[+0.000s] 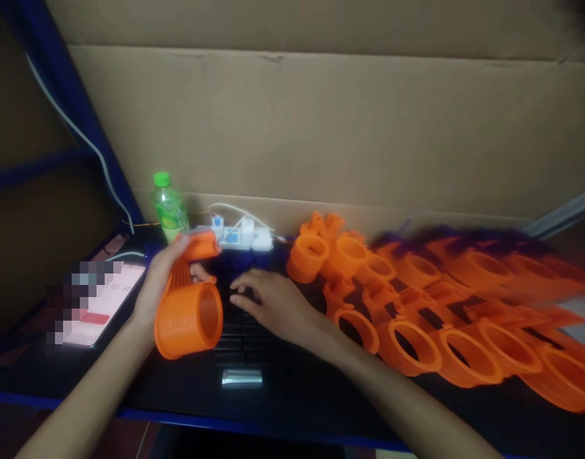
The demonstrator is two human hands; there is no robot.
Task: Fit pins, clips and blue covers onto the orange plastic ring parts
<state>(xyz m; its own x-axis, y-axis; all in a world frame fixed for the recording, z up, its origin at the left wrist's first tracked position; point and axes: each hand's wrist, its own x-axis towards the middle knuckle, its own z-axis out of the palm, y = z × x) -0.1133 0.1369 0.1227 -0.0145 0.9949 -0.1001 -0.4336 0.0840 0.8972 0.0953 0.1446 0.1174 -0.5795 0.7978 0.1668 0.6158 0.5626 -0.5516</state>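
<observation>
My left hand (151, 290) is wrapped round the handle of an orange plastic holder (185, 322), raised over the black table. The holder's wide round cup hangs at the lower end, its opening turned to the right. Part of the handle is hidden behind the fingers. To the right of it, my right hand (278, 303) hovers just above the table, its thumb and fingers apart with nothing visible between them. Right of that hand stand several more orange holders (411, 347) of the same look, set close together in rows.
A green-capped bottle (171, 207) stands at the back left, beside a white power strip (249, 237) with plugs. A lit phone (113, 303) lies at left. A small shiny strip (242, 378) rests near the front edge. Cardboard (321, 127) walls the back.
</observation>
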